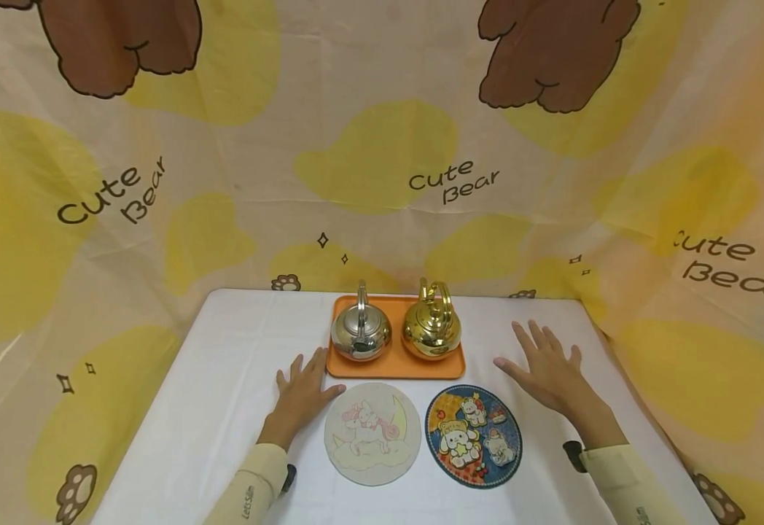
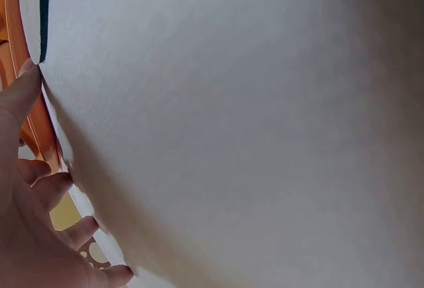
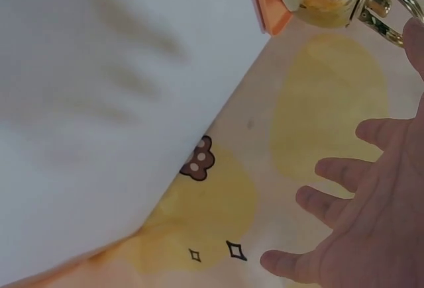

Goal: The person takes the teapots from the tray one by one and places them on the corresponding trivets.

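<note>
While a silver kettle point(image 1: 361, 335) and gold kettle point(image 1: 431, 334) share an orange tray point(image 1: 396, 364), both hands point(image 1: 299, 395) point(image 1: 548, 373) spread wide, holding nothing.

And there it is, "Cute Bear" in dark lettering across the backdrop cloth point(image 1: 356, 65), reading three times over: left, centre, and right, where the C looks partly lost! Down to the cuffs now, and the left sleeve point(image 1: 251, 477) shows "LetsSlim", while the right sleeve point(image 1: 628, 481) offers just "Slim", cut by the lower edge.
</note>
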The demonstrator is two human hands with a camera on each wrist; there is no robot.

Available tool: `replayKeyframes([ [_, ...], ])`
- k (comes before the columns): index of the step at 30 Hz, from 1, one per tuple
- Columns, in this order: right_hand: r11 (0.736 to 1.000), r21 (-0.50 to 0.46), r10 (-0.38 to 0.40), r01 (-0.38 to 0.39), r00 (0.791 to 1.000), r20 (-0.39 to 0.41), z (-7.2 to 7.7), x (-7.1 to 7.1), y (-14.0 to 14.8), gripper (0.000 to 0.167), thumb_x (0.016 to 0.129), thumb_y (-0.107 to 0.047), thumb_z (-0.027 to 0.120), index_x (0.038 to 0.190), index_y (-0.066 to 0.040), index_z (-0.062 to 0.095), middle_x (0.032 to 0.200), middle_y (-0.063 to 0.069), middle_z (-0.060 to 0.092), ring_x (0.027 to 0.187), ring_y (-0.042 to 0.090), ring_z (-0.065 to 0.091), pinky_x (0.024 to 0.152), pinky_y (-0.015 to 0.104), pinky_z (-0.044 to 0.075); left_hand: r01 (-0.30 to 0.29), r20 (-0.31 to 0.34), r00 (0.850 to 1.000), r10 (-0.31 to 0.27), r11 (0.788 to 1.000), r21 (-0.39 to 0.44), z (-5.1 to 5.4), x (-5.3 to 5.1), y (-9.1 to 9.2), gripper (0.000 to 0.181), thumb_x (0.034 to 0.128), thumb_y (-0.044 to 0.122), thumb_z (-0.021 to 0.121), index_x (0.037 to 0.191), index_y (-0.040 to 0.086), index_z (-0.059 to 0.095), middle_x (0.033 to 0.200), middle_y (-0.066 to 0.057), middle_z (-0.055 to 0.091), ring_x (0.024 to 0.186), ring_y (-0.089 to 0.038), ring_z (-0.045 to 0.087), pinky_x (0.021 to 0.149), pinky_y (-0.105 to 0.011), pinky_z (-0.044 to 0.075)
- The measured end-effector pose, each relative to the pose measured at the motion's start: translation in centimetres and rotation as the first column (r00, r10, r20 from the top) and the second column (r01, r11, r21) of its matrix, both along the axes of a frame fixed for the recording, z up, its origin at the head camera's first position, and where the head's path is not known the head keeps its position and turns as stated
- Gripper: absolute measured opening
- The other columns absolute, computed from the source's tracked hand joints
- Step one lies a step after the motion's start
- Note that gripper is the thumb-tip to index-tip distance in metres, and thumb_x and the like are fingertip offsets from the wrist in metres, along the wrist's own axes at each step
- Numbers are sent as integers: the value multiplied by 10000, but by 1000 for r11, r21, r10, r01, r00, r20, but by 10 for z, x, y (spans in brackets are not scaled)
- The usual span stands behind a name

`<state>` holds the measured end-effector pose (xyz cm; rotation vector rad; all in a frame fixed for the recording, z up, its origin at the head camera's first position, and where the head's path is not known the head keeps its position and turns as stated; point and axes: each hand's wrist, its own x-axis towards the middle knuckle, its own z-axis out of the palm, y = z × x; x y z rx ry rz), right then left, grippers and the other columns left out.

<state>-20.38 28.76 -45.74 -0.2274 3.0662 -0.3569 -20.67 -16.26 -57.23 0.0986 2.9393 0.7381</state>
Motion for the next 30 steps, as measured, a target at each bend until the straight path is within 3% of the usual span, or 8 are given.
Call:
replayKeyframes([
  [19,994,-26,100,-103,991,-85,17,-11,-52,945,1009,-705,510,1698,-117,236,1743,248,202,1576,526,198,1154,864,53,9,1,1000,-9,1000,-25,0,2,0,935,977,492,734,1685,92,273,1736,-160,292,1586,-538,168,1180,-842,57],
  [30,980,-36,185,-194,969,-166,29,-17,-97,910,1002,-663,576,1689,-142,286,1734,203,273,1582,475,252,1187,821,124,10,9,1000,-10,1000,-7,-3,0,0,957,966,511,741,1688,99,267,1742,-152,280,1594,-531,147,1184,-836,36],
])
